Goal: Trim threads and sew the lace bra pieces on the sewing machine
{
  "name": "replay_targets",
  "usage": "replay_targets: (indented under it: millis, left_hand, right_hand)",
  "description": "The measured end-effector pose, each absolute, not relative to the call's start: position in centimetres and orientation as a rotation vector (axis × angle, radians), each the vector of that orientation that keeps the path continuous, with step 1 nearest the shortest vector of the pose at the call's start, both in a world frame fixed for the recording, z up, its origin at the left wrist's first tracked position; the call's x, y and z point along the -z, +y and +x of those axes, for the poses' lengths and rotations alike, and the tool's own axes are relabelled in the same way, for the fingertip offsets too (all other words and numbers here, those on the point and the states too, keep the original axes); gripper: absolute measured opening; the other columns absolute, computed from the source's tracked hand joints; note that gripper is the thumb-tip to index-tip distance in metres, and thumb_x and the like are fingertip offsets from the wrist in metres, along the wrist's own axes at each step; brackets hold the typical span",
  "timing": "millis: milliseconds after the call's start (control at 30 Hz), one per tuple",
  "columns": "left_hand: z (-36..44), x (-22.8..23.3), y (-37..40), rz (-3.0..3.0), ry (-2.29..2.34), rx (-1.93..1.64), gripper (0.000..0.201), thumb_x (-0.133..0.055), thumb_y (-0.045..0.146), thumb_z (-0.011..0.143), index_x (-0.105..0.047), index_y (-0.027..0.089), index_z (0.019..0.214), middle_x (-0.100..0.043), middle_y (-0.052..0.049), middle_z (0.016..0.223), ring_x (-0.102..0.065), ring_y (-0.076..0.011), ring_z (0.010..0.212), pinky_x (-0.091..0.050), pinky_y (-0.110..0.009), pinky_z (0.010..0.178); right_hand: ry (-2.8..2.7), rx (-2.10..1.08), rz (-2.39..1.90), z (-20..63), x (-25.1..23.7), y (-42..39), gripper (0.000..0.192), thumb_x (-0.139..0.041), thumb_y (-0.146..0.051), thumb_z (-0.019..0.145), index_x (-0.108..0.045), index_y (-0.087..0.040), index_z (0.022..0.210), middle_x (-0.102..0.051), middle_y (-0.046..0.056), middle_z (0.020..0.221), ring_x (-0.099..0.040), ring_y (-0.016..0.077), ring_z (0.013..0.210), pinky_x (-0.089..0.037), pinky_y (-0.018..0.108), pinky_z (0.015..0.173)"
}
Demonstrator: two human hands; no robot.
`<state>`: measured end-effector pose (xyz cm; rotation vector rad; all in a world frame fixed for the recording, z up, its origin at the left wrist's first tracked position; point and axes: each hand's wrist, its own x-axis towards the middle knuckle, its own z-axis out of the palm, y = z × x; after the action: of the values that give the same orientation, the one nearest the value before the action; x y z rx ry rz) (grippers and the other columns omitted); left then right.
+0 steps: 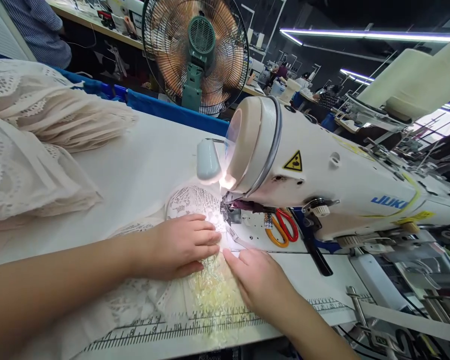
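Both my hands flat on lace at the sewing machine.

The smooth white table (142, 165) spreads wide, a printed ruler along its near edge. The glossy cream sewing machine (322, 175) lies across the right, a round-caged fan (197, 52) far behind. Folded cream lace is heaped in a stack (33, 145) at far left. The openwork lace piece (195, 202) lies under the needle, near centre. My left hand (180, 245) presses it flat, fingers together; my right hand (260, 280) rests flat beside, gripping nothing. Orange and red scissors (283, 227) lie under the machine.
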<state>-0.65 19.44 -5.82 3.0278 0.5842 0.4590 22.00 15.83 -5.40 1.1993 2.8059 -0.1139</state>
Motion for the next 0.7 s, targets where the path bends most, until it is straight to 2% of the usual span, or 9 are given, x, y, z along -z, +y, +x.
replay_targets:
  millis: [267,433,567,700]
  left_hand:
    - [-1.5,5.7,22.2,3.054,0.526,-0.439,0.030,-0.039,0.026,0.083,-0.054,0.022,0.109,-0.054,-0.003,0.117,-0.051,-0.0164,0.100,-0.035,-0.036,0.094]
    - [-2.0,5.8,23.5,3.076,0.515,-0.432,0.031,-0.038,0.024,0.083,-0.056,0.023,0.109,-0.054,-0.003,0.116,-0.052,-0.0158,0.099,-0.034,-0.036,0.096]
    - [-2.1,5.7,24.7,3.079,0.499,-0.463,0.032,-0.038,0.022,0.082,-0.058,0.021,0.106,-0.057,-0.005,0.112,-0.053,-0.0161,0.095,-0.041,-0.030,0.082]
    - [-2.3,6.2,26.0,3.045,0.502,-0.454,0.034,-0.038,0.018,0.080,-0.058,0.021,0.108,-0.058,-0.006,0.110,-0.054,-0.0138,0.087,-0.040,-0.025,0.072]
  right_hand:
    - [2.471,0.254,1.231,19.8,2.9,17.1,0.049,-0.030,-0.028,0.088,-0.029,-0.016,0.135,-0.063,0.004,0.074,-0.057,0.0213,0.065,-0.022,0.029,0.045]
    - [2.325,0.247,1.217,18.5,2.0,17.7,0.057,-0.028,-0.033,0.089,-0.016,-0.012,0.140,-0.063,0.005,0.069,-0.056,0.0220,0.057,-0.025,0.028,0.042]
    - [2.257,0.306,1.279,17.6,1.6,18.4,0.063,-0.032,-0.039,0.087,-0.012,-0.012,0.140,-0.063,0.006,0.068,-0.057,0.0237,0.057,-0.029,0.029,0.042]
    - [2.243,0.338,1.356,17.3,1.7,18.7,0.067,-0.034,-0.045,0.085,-0.013,-0.013,0.140,-0.062,0.006,0.065,-0.057,0.0252,0.058,-0.031,0.029,0.043]
